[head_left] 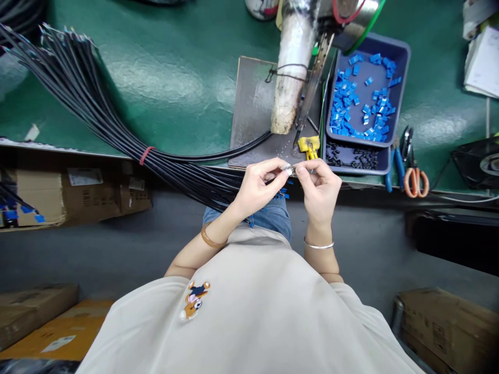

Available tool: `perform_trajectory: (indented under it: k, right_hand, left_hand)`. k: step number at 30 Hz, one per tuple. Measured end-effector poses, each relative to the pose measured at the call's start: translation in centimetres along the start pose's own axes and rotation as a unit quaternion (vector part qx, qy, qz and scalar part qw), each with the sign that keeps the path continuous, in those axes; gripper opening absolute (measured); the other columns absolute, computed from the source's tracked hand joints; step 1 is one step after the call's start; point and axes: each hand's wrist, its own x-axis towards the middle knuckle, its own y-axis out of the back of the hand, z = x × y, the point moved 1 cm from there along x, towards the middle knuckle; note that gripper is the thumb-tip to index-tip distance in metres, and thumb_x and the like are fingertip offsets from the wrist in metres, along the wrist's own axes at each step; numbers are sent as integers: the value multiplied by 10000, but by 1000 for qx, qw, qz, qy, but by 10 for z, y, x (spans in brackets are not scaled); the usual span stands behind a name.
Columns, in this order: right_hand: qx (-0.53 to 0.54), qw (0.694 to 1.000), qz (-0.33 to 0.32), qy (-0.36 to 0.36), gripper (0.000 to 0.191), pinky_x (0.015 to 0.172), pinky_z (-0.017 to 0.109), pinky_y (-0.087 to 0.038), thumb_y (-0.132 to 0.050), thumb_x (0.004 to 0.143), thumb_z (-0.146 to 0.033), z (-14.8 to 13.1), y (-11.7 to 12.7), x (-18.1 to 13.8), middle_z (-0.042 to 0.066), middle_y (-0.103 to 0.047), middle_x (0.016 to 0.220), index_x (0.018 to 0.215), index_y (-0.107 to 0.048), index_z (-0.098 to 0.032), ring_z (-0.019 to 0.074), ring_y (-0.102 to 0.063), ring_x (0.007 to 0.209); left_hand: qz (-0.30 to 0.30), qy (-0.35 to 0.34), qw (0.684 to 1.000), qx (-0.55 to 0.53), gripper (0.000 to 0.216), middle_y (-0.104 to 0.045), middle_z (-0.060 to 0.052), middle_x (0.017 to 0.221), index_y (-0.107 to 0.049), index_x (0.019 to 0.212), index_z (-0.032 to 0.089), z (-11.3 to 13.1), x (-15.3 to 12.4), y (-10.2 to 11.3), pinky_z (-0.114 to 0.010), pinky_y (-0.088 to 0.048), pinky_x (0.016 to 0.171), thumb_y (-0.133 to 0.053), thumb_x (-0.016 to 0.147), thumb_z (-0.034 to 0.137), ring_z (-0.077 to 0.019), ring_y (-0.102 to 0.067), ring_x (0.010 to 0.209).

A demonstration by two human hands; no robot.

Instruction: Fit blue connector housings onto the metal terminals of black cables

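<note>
My left hand (pixel 260 186) and my right hand (pixel 320 186) meet fingertip to fingertip at the bench's front edge. Both pinch at something small between them, mostly hidden by the fingers. Under my left hand a thick bundle of black cables (pixel 183 179), tied with a red band (pixel 147 155), runs toward my lap. Blue connector ends (pixel 281 194) show at the bundle's end below my fingers. Just beyond my right hand a yellow clip-like piece (pixel 310 145) stands on the bench. Black cables also reach the base of a white wrapped tube (pixel 290 78).
A grey bin (pixel 405 78) of blue connectors stands over another bin of small black parts (pixel 351 157). Orange-handled scissors (pixel 416 182) and blue-handled pliers (pixel 398 166) lie to the right. A solder spool (pixel 360 26) stands behind. Cardboard boxes (pixel 93 192) are under the bench.
</note>
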Motion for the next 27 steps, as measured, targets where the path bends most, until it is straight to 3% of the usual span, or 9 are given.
perform_trajectory:
  k: [7, 13, 18, 23, 27]
  right_hand:
    - [5, 1000, 3, -25, 169, 644, 229, -479, -637, 867, -358, 2, -1, -1, -4, -629, 812, 821, -642, -196, 96, -596, 717]
    - [-36, 999, 5, -1, 189, 541, 249, -356, -652, 856, -363, -1, 2, -1, -15, -574, 742, 769, -651, -195, 75, -461, 588]
    - [-89, 995, -7, 36, 183, 535, 259, -300, -652, 863, -338, -8, 6, 0, -25, -562, 705, 752, -652, -192, 70, -401, 562]
    - [-183, 981, -35, 49, 250, 546, 264, -300, -662, 857, -359, -11, 12, 2, -31, -549, 653, 683, -606, -188, 72, -376, 545]
    - [-177, 982, -52, 49, 273, 552, 264, -302, -663, 858, -359, -11, 14, 4, -33, -547, 641, 661, -587, -186, 71, -385, 549]
  left_hand:
    - [20, 6, 1000, 7, 191, -673, -50, 835, -718, 900, 132, -3, -2, 1, -192, -477, 669, -642, 856, 302, -105, -597, 742]
    - [13, -9, 999, 34, 170, -669, -41, 772, -729, 855, 135, -1, -2, 1, -195, -428, 597, -640, 855, 279, -91, -557, 672]
    - [12, 24, 999, 24, 144, -645, -32, 752, -701, 834, 117, -3, -2, -1, -189, -416, 589, -646, 821, 249, -81, -533, 654]
    - [-5, 89, 996, 10, 83, -529, 29, 649, -620, 830, 125, -1, -2, 0, -170, -312, 500, -624, 751, 150, -33, -396, 532]
    - [-20, 103, 994, -11, 62, -507, 31, 645, -574, 780, 136, 0, -2, 2, -170, -291, 490, -623, 745, 153, -26, -363, 521]
